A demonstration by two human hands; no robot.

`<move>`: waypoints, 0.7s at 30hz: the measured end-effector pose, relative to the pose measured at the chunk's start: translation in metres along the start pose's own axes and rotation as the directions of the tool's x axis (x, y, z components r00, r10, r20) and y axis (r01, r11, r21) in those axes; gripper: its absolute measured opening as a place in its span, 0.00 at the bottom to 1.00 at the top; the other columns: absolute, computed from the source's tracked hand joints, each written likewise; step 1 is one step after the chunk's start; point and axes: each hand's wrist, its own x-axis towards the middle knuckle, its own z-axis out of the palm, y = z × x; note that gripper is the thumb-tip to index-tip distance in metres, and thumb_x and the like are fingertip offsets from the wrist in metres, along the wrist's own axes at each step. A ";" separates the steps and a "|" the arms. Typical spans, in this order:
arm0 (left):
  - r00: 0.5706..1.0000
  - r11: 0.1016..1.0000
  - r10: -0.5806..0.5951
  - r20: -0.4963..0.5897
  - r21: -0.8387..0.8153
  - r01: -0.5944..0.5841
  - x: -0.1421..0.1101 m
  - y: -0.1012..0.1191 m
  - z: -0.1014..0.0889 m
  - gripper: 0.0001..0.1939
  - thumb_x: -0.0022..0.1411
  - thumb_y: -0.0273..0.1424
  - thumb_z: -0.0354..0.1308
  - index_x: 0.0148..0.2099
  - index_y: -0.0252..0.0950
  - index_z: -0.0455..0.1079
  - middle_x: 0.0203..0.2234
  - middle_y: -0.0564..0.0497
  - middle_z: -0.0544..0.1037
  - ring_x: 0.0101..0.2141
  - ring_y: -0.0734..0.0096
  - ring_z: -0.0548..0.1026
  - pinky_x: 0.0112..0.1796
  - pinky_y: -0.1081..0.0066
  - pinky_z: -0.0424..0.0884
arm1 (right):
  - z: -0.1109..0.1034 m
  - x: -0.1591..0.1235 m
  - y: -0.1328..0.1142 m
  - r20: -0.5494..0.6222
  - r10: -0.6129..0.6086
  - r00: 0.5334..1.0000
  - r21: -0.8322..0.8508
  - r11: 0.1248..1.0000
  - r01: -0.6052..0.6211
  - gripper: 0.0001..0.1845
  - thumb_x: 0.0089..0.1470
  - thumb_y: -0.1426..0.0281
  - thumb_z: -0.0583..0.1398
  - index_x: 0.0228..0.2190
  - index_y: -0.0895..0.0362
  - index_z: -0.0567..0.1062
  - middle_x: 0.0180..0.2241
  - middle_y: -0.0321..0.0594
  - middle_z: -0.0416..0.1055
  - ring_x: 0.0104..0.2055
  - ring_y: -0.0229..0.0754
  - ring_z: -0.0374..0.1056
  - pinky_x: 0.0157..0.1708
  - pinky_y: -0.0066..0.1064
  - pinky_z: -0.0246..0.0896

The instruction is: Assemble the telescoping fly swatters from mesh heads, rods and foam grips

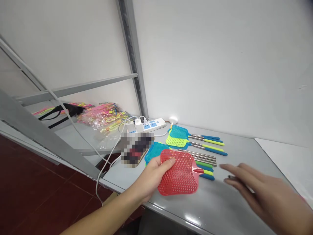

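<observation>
My left hand (156,174) grips a red fly swatter head (179,176) by its left edge, thumb on top of the perforated face. Its short socket points right, with no rod in it. To the right, my slightly blurred right hand (259,189) pinches a thin rod (230,177); only its dark tip shows clearly, and the fingers cover most of it. Several loose metal rods (205,157) lie on the table behind the red head. Blue fly swatters (158,150) with blue and green handles are partly hidden under my left hand and the red head.
Farther back lie more fly swatters, one with a yellow-green head (176,141). A white power strip (154,124) with plugs and cables stands near the wall. A blurred-out object (137,150) is beside it. Bagged colourful items (102,114) fill the left shelf, behind a metal frame (134,49).
</observation>
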 end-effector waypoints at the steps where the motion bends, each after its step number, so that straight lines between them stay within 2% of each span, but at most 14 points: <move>1: 1.000 1.000 -0.004 0.019 0.016 0.004 0.000 0.000 0.000 0.16 0.61 0.39 0.62 0.43 0.31 0.76 0.34 0.45 0.81 0.32 0.70 0.77 0.36 0.72 0.72 | 0.004 0.008 -0.014 0.122 -0.032 0.992 0.059 0.998 0.025 0.17 0.63 0.58 0.53 0.47 0.46 0.76 0.28 0.36 0.75 0.19 0.37 0.69 0.17 0.29 0.58; 3: 0.999 0.998 -0.004 0.054 0.055 0.001 0.000 -0.001 -0.001 0.15 0.62 0.39 0.62 0.43 0.31 0.76 0.34 0.44 0.80 0.32 0.70 0.76 0.35 0.73 0.70 | 0.012 0.024 -0.035 0.262 -0.050 0.964 0.186 0.982 0.000 0.14 0.64 0.61 0.53 0.45 0.48 0.75 0.31 0.37 0.76 0.25 0.38 0.72 0.22 0.27 0.64; 6: 0.991 0.987 0.073 0.112 0.136 -0.088 0.000 -0.002 -0.008 0.15 0.65 0.39 0.59 0.46 0.33 0.75 0.36 0.46 0.80 0.33 0.70 0.76 0.37 0.71 0.70 | 0.019 0.042 -0.048 0.421 -0.012 0.907 0.336 0.931 -0.143 0.14 0.64 0.63 0.52 0.32 0.51 0.75 0.29 0.36 0.75 0.27 0.38 0.71 0.25 0.26 0.66; 8: 0.977 0.954 0.171 0.126 0.226 -0.196 0.000 -0.002 -0.016 0.13 0.65 0.38 0.58 0.46 0.35 0.73 0.36 0.47 0.78 0.35 0.69 0.75 0.38 0.70 0.70 | 0.022 0.051 -0.049 0.471 -0.002 0.882 0.384 0.901 -0.203 0.15 0.64 0.64 0.53 0.29 0.52 0.74 0.27 0.36 0.75 0.27 0.38 0.70 0.25 0.25 0.65; 10: 0.929 0.863 0.359 0.091 0.346 -0.367 0.001 -0.001 -0.028 0.09 0.64 0.36 0.60 0.42 0.37 0.73 0.35 0.49 0.76 0.37 0.68 0.74 0.40 0.69 0.69 | 0.026 0.058 -0.048 0.434 -0.011 0.901 0.392 0.903 -0.177 0.11 0.63 0.66 0.55 0.30 0.52 0.75 0.28 0.35 0.75 0.27 0.37 0.70 0.24 0.25 0.64; 11: 0.872 0.782 0.486 0.064 0.414 -0.466 0.002 -0.001 -0.034 0.07 0.63 0.34 0.61 0.41 0.37 0.72 0.35 0.50 0.75 0.38 0.68 0.73 0.41 0.68 0.69 | 0.029 0.060 -0.047 0.387 -0.029 0.922 0.382 0.915 -0.132 0.09 0.62 0.67 0.56 0.32 0.52 0.76 0.28 0.35 0.75 0.27 0.37 0.70 0.24 0.25 0.63; 12: 0.788 0.679 0.614 0.040 0.483 -0.553 0.003 -0.001 -0.040 0.05 0.62 0.32 0.62 0.40 0.38 0.72 0.37 0.50 0.73 0.40 0.67 0.72 0.43 0.67 0.68 | 0.033 0.062 -0.046 0.324 -0.058 0.944 0.364 0.929 -0.068 0.08 0.62 0.68 0.56 0.35 0.51 0.76 0.29 0.35 0.75 0.27 0.37 0.69 0.24 0.25 0.62; 13: 0.680 0.561 0.733 0.020 0.548 -0.620 0.004 -0.002 -0.047 0.05 0.62 0.31 0.61 0.40 0.38 0.71 0.39 0.49 0.72 0.42 0.66 0.71 0.45 0.66 0.67 | 0.038 0.065 -0.045 0.251 -0.099 0.963 0.339 0.941 0.008 0.08 0.62 0.69 0.56 0.38 0.52 0.76 0.29 0.35 0.75 0.26 0.36 0.68 0.24 0.26 0.61; 15: 0.413 0.302 0.910 0.014 0.659 -0.689 0.004 -0.006 -0.058 0.06 0.63 0.30 0.59 0.43 0.39 0.70 0.42 0.47 0.69 0.46 0.63 0.69 0.47 0.62 0.66 | 0.051 0.069 -0.042 0.117 -0.201 0.973 0.281 0.946 0.162 0.12 0.62 0.72 0.55 0.43 0.53 0.76 0.30 0.37 0.75 0.26 0.36 0.68 0.24 0.27 0.59; 17: 0.157 0.065 0.986 0.057 0.739 -0.670 0.002 -0.011 -0.065 0.08 0.62 0.30 0.56 0.45 0.39 0.69 0.43 0.46 0.67 0.46 0.60 0.68 0.47 0.58 0.65 | 0.068 0.075 -0.039 0.043 -0.279 0.959 0.223 0.939 0.263 0.13 0.61 0.75 0.54 0.44 0.55 0.76 0.29 0.37 0.75 0.25 0.37 0.68 0.24 0.28 0.58; 18: 0.076 -0.036 0.991 0.111 0.762 -0.647 0.001 -0.013 -0.067 0.09 0.61 0.30 0.55 0.45 0.38 0.68 0.42 0.46 0.67 0.44 0.60 0.68 0.47 0.56 0.65 | 0.077 0.079 -0.038 0.035 -0.305 0.952 0.205 0.934 0.292 0.13 0.61 0.76 0.54 0.43 0.56 0.76 0.29 0.38 0.76 0.25 0.37 0.68 0.23 0.28 0.57; 19: 0.043 -0.118 0.982 0.185 0.771 -0.626 -0.001 -0.016 -0.067 0.09 0.59 0.28 0.55 0.44 0.38 0.68 0.40 0.46 0.68 0.43 0.60 0.68 0.46 0.55 0.65 | 0.085 0.082 -0.036 0.043 -0.321 0.946 0.195 0.931 0.307 0.13 0.60 0.77 0.54 0.42 0.56 0.77 0.29 0.38 0.76 0.26 0.38 0.69 0.23 0.29 0.57; 20: 0.053 -0.180 0.962 0.267 0.769 -0.613 -0.002 -0.018 -0.067 0.10 0.57 0.25 0.54 0.43 0.37 0.68 0.39 0.46 0.69 0.40 0.61 0.68 0.45 0.55 0.65 | 0.092 0.086 -0.036 0.065 -0.327 0.943 0.192 0.931 0.310 0.13 0.59 0.77 0.55 0.41 0.56 0.77 0.29 0.38 0.76 0.27 0.38 0.70 0.23 0.29 0.57; 21: 0.087 -0.225 0.934 0.347 0.759 -0.611 -0.002 -0.019 -0.066 0.10 0.55 0.23 0.54 0.41 0.36 0.67 0.37 0.47 0.70 0.38 0.63 0.69 0.43 0.56 0.65 | 0.099 0.089 -0.035 0.095 -0.322 0.942 0.194 0.934 0.299 0.14 0.58 0.78 0.55 0.41 0.56 0.78 0.30 0.38 0.77 0.27 0.39 0.71 0.24 0.29 0.57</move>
